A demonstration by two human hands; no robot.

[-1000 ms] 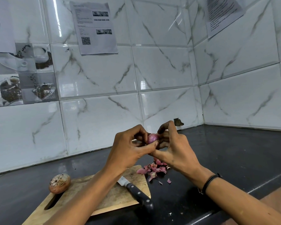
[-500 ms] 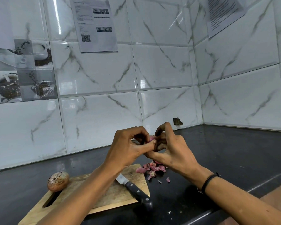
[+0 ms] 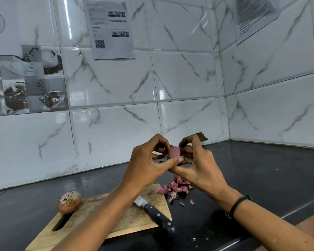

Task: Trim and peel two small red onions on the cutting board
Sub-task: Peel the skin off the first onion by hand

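Note:
A small pink peeled onion (image 3: 175, 152) is held in the air between both hands, above the counter. My left hand (image 3: 149, 163) pinches it with thumb and fingers from the left. My right hand (image 3: 198, 163) cups it from the right, fingers curled over its top. A second onion (image 3: 69, 201), brown and unpeeled, rests on the far left corner of the wooden cutting board (image 3: 130, 220). A black-handled knife (image 3: 156, 213) lies on the board's right side, partly hidden by my left forearm.
A pile of pink onion peels (image 3: 174, 189) lies on the black counter (image 3: 261, 178) just past the board's right corner. White tiled walls close in behind and to the right. The counter's front edge runs at the lower right.
Both hands stayed together at the onion. The onion was mostly hidden by the fingers half a second ago and now shows more of its pink surface.

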